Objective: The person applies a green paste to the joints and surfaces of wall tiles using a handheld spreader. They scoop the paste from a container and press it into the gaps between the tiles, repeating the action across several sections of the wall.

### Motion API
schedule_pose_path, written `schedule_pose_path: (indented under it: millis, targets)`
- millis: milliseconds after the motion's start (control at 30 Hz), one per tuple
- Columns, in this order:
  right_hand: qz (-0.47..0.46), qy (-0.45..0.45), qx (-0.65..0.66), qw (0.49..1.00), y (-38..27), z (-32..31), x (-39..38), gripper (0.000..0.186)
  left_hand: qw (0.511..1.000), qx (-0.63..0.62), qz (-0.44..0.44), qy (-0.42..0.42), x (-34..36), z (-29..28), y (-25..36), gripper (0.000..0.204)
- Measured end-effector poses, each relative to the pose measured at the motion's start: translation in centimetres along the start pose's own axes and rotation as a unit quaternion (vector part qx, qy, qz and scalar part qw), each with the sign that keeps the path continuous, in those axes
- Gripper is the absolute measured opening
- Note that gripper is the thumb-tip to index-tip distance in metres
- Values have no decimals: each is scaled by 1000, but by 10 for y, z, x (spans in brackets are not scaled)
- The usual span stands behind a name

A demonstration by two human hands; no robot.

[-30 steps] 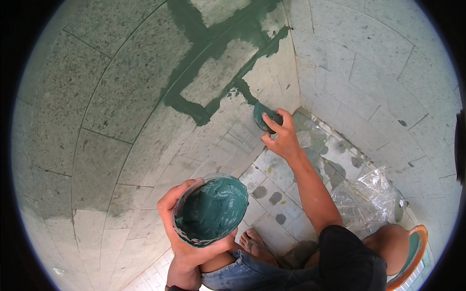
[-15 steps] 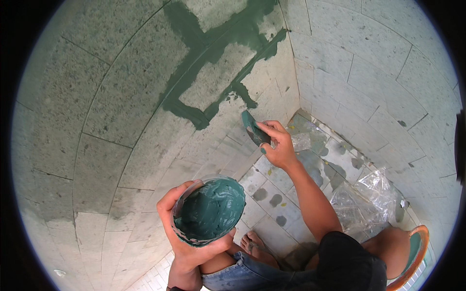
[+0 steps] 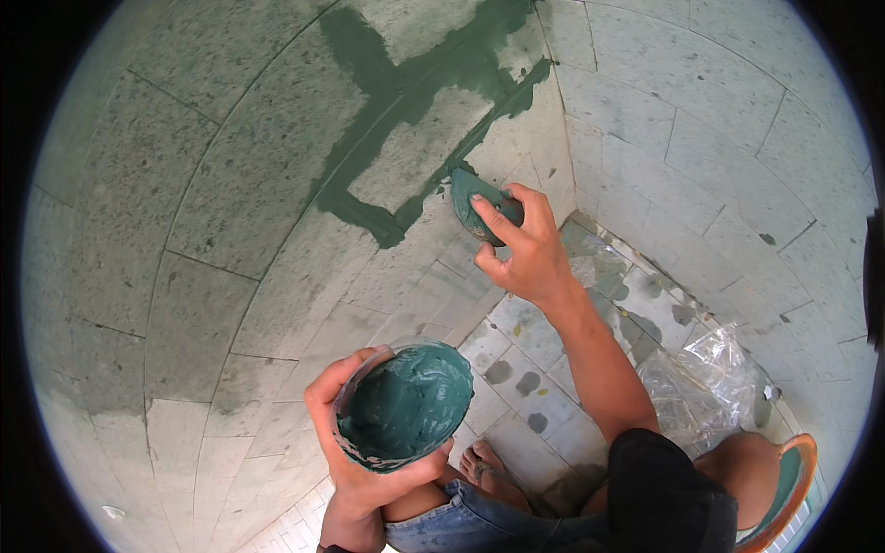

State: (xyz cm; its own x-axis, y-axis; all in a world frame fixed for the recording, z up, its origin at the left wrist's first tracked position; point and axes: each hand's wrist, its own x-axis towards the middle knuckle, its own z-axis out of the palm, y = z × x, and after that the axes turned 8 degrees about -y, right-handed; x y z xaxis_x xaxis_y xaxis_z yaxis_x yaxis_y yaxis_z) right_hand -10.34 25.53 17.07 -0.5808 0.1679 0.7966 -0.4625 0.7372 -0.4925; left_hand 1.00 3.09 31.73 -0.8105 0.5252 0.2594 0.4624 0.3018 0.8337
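My left hand (image 3: pixel 369 481) cups a clear plastic tub (image 3: pixel 343 422) from below and the side. Thick dark green paste (image 3: pixel 410 401) fills much of it and coats its inside. Ahead, my right hand (image 3: pixel 535 253) grips a small flat spreader (image 3: pixel 473 205) smeared with the same green, one finger stretched along its face. Its far edge meets the stone-tiled wall (image 3: pixel 304 175) at the end of a green band. Green bands (image 3: pixel 373 120) follow the joints between the wall tiles, leaving bare patches of tile between them.
Another tiled wall (image 3: pixel 664 129) meets this one at a corner on the right. Crumpled clear plastic (image 3: pixel 714 382) lies on the wet-spotted tiled floor (image 3: pixel 516 369). An orange-rimmed container (image 3: pixel 807 452) with green inside stands at lower right. My sandalled foot (image 3: pixel 484 461) is below the tub.
My right hand has moved up and turned the spreader, bringing it against the wall over the short green streak. The left hand and tub stay nearly in place.
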Motion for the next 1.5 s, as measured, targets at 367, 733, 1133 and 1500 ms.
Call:
schedule_pose_path:
  millis: [367, 733, 1133, 1500]
  targets:
    - [53, 72, -63, 994, -47, 8, 4, 62, 1000, -11, 1, -5, 0, 2, -1, 95]
    - [96, 70, -58, 991, -42, 26, -1, 58, 1000, 6, -13, 15, -1, 2, -1, 95]
    - [196, 49, -51, 978, -1, 36, -51, 54, 1000, 3, -16, 5, 5, 8, 0, 94]
    - [350, 180, 788, 474, 37, 4, -46, 48, 996, -1, -45, 74, 4, 14, 2, 97]
